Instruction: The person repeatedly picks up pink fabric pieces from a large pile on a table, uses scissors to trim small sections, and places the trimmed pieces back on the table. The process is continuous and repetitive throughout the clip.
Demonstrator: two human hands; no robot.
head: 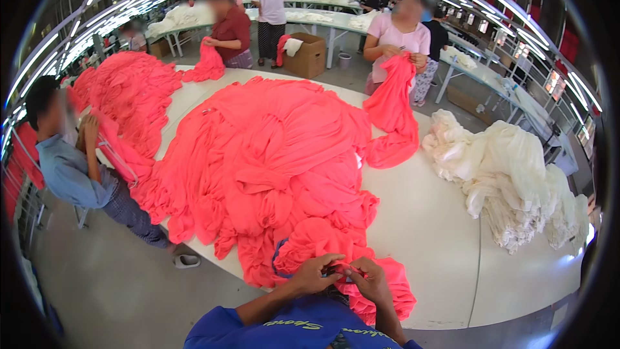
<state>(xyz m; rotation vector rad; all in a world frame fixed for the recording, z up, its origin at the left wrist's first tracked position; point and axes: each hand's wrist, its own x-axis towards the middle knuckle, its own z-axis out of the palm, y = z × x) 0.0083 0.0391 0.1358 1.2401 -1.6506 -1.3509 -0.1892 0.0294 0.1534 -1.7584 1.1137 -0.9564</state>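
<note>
Close to my body, at the table's near edge, my left hand [319, 274] pinches the edge of a coral-pink garment [382, 286]. A small dark tool, too small to name, also shows in that hand. My right hand [370, 278] grips the same fabric edge with thumb and fingers, close beside the left. The rest of the garment spreads over the table edge below and right of my hands. Just beyond them rises a large heap of coral-pink garments [271, 140]. A dark blue band [279, 257] curves along the fabric left of my hands.
Cream-white garments [508, 169] are piled on the white table [416, 232] to the right. Another pink heap [128, 92] lies far left. Co-workers stand at the left [72, 165], far side [230, 29] and far right [399, 34], handling pink fabric. A cardboard box [305, 58] stands behind.
</note>
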